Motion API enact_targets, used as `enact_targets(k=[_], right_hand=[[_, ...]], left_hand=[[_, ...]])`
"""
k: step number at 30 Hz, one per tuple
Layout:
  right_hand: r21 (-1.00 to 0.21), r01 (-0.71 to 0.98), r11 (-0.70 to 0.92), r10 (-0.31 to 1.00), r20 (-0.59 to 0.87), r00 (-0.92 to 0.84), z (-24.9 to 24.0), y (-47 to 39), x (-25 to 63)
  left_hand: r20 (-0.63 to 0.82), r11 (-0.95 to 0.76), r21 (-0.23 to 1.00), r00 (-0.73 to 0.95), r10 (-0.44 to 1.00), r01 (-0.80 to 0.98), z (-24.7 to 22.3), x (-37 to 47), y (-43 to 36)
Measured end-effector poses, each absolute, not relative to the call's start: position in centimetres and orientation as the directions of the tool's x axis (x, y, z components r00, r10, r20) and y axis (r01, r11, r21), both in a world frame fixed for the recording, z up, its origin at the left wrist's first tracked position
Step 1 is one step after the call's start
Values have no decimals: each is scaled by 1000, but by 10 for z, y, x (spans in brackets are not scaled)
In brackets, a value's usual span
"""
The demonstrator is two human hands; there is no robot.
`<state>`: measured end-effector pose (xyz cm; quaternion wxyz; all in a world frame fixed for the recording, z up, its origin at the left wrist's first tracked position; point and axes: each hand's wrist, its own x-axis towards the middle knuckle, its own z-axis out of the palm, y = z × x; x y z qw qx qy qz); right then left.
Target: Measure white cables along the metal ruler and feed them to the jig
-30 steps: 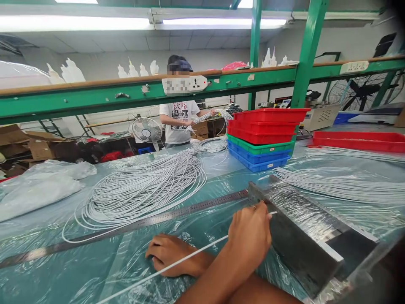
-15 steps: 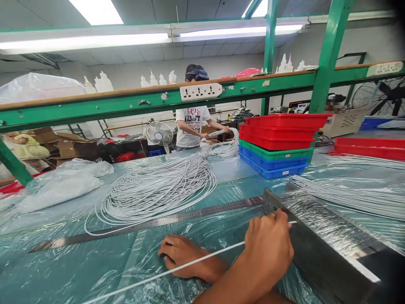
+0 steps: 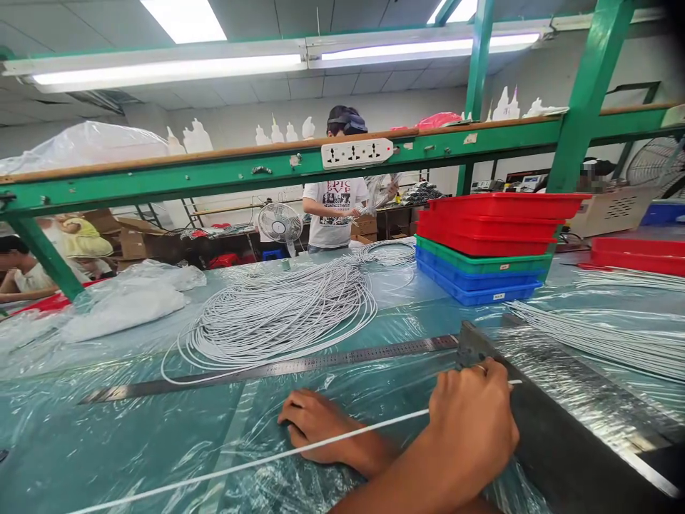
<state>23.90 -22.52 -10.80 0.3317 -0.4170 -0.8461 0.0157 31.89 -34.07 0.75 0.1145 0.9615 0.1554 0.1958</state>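
My arms cross low in the view. On the right side, my left hand (image 3: 474, 421) is closed around a white cable (image 3: 240, 465), whose short end sticks out past the fingers beside a dark metal block (image 3: 540, 407). The cable slants down to the lower left, passing across my other hand. My right hand (image 3: 315, 426) lies on the plastic-covered table (image 3: 160, 450), its fingers curled; what is under them is hidden. Behind the hands runs a steel ruler (image 3: 300, 368), with a large coil of white cable (image 3: 283, 314) beyond it.
Stacked red, green and blue trays (image 3: 481, 246) stand beyond the block. Cut white cables (image 3: 604, 339) lie at right, plastic bags (image 3: 128, 303) at left. A green shelf beam (image 3: 214, 178) spans the view. Across the table, a person (image 3: 335, 207) handles a cable bundle.
The view has shifted, so the scene sits farther right. The person opposite has raised the cable bundle off the table. My hands keep nearly the same pose.
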Motion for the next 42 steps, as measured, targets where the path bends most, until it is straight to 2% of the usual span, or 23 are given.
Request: enact_targets(k=[14,17,18,21,23,25,27,28,29,32,35,36,38,40,42], right_hand=[[-325,689,648,734,509,-450,-98,-230,238],[-402,645,650,748,487,-450,-96,-232,239],[-490,611,622,780,459,-426,-94,-232,238],[-820,434,373,910,231,-345,-88,-228,236],[-945,289,155,897,12,-443,-82,-225,233],[-981,173,-89,697,-185,-692,-76,-224,229],[-927,90,-364,425,-251,-869,-71,-227,226],[-890,46,-454,366,-233,-901,-69,-230,225],[-872,-17,-490,386,-200,-900,-67,-234,224],[-859,-259,-442,614,-79,-785,-61,-246,226],[-845,-399,-356,778,-32,-627,-56,-247,240],[-839,-434,-328,823,-29,-568,-55,-244,248],[-830,-495,-255,900,-17,-436,-51,-235,270],[-826,-543,-154,960,5,-280,-44,-227,301],[-819,-572,-30,994,34,-100,-33,-224,339]], left_hand=[[334,-934,261,886,323,242,10,318,-344],[331,-935,259,886,323,244,9,319,-344],[337,-935,255,884,323,245,9,318,-344],[362,-940,244,877,316,238,8,318,-344],[387,-947,230,872,301,225,7,318,-343],[412,-954,219,867,281,206,6,318,-344],[431,-955,224,858,278,196,4,319,-343],[436,-953,232,855,282,196,4,320,-343],[438,-951,241,852,287,197,3,320,-342],[436,-951,247,856,279,185,1,321,-339],[456,-945,288,845,279,156,3,318,-343],[482,-929,343,822,303,141,5,315,-347],[555,-848,529,746,368,25,15,303,-355],[610,-673,711,653,449,-202,27,276,-357],[600,-443,800,550,581,-404,35,226,-346]])
